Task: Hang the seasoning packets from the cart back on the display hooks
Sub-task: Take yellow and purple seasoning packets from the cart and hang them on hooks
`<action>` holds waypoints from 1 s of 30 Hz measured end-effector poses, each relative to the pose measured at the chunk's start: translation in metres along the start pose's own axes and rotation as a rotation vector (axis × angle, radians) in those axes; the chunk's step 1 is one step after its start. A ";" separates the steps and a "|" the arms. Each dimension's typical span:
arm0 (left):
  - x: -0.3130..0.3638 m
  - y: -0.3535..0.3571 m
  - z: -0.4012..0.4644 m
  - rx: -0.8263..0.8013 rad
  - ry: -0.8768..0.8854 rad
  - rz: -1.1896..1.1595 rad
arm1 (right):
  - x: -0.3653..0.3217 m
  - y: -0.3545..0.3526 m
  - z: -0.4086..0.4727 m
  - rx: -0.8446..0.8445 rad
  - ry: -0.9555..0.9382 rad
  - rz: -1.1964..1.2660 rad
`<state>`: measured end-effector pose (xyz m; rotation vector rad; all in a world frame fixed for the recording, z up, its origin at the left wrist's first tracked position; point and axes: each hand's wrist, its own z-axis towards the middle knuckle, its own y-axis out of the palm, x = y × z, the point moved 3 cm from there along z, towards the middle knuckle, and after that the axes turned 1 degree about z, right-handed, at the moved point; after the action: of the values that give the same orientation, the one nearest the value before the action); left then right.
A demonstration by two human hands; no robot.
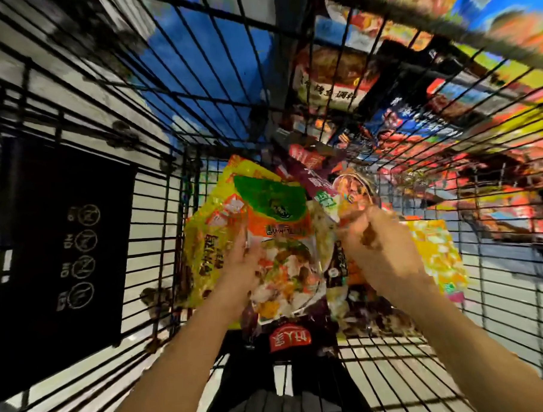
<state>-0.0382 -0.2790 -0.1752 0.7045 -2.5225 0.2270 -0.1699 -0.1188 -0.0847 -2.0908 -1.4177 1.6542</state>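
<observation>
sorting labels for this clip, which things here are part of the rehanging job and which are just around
Job: packet with green and orange top, held by left hand; right hand, pinching a packet's edge; yellow packet; cart.
Around: black warning sign; blue floor patch.

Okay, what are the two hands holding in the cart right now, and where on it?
Left hand holds the green-and-orange packet by its left edge. Right hand has its grip on a packet top; blur hides exactly which.

Your one head camera looks steeply down, wide-angle and close, into the wire cart [158,210], with both forearms reaching in from the bottom edge.
</observation>
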 end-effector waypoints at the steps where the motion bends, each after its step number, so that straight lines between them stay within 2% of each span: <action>1: -0.006 0.007 0.007 0.027 -0.057 -0.017 | 0.006 0.008 -0.005 -0.046 0.017 -0.044; 4: -0.027 0.012 0.032 0.026 -0.096 -0.221 | 0.018 0.056 -0.022 -0.204 -0.013 -0.148; 6: -0.011 0.029 0.023 -0.014 -0.011 -0.183 | 0.020 0.087 -0.031 -0.275 -0.063 -0.157; 7: -0.006 0.031 0.021 0.023 0.072 -0.133 | 0.018 0.097 -0.032 -0.284 -0.088 -0.148; 10: -0.012 0.026 0.028 0.122 0.197 -0.064 | 0.016 0.097 -0.026 -0.220 -0.098 -0.106; 13: -0.027 0.021 0.039 0.153 0.174 -0.093 | 0.044 0.061 -0.007 -0.120 0.060 -0.061; 16: -0.024 0.022 0.037 0.155 0.176 -0.076 | 0.093 0.025 0.008 0.022 0.161 -0.182; 19: -0.025 0.021 0.037 0.155 0.198 -0.029 | 0.128 0.028 0.005 -0.072 0.355 -0.346; 22: -0.024 0.020 0.034 0.124 0.241 -0.002 | 0.139 0.038 -0.006 -0.044 0.351 -0.466; 24: -0.024 0.019 0.032 0.116 0.264 0.040 | 0.131 0.029 -0.005 0.029 0.309 -0.427; 27: -0.021 0.019 0.024 0.145 0.302 0.117 | 0.098 -0.010 0.006 0.146 0.343 -0.258; 30: -0.015 0.026 0.015 0.160 0.330 0.177 | 0.060 -0.031 0.016 0.096 0.398 0.015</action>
<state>-0.0474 -0.2550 -0.1963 0.4584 -2.2645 0.5644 -0.2027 -0.0659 -0.1145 -2.2179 -1.1731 1.1902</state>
